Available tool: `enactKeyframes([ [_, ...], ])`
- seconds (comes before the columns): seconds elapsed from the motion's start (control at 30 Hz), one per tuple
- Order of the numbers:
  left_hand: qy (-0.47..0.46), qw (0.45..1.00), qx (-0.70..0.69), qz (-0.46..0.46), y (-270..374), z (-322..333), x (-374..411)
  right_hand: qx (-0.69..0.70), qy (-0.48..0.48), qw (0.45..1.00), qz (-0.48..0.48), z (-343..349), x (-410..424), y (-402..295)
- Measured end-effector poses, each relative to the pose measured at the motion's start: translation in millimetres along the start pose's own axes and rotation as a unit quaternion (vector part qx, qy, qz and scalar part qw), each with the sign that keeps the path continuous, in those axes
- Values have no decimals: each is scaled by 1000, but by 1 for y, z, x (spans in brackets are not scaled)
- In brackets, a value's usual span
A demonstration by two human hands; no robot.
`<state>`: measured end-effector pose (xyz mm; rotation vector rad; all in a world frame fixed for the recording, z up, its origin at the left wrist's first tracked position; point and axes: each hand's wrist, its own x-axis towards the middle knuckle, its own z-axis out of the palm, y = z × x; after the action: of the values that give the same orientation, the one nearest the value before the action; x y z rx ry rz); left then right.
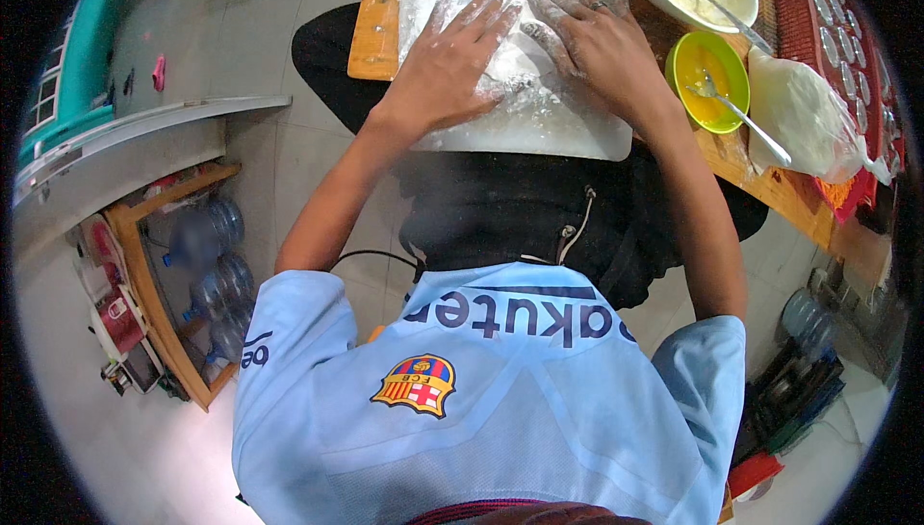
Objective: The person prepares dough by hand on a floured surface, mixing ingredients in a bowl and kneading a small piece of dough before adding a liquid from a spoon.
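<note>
Both of my hands lie palm down on a white board (592, 141) dusted with white powder, probably flour. My left hand (462, 56) has its fingers spread and floury; it holds nothing. Beside it on the right, my right hand (588, 38) is also spread, with powder on the fingers. A pale, powder-covered mass, apparently dough (521, 56), shows between the hands; its outline partly hides under them. Whether either palm presses on it cannot be told.
Right of the board stand a white bowl (751, 2) of pale powder with a utensil, a green bowl (743, 70) of yellow liquid with a metal spoon (761, 137), and a plastic bag (801, 110) with pale contents. A red tray (801, 27) holds several round metallic pieces. The wooden table edge (787, 196) runs below.
</note>
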<state>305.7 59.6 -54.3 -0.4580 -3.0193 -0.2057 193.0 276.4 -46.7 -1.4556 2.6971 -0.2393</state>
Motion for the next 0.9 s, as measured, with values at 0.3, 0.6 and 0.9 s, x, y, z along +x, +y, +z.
enactKeyframes([
  [0.3,-20,999,45,-6,-3,2,21,25,-38,998,38,-12,2,3],
  [0.6,-17,998,64,14,1,1,34,-20,94,995,-7,15,-2,6],
  [0.9,2,998,49,40,0,0,48,205,165,962,73,-3,-10,-6],
])
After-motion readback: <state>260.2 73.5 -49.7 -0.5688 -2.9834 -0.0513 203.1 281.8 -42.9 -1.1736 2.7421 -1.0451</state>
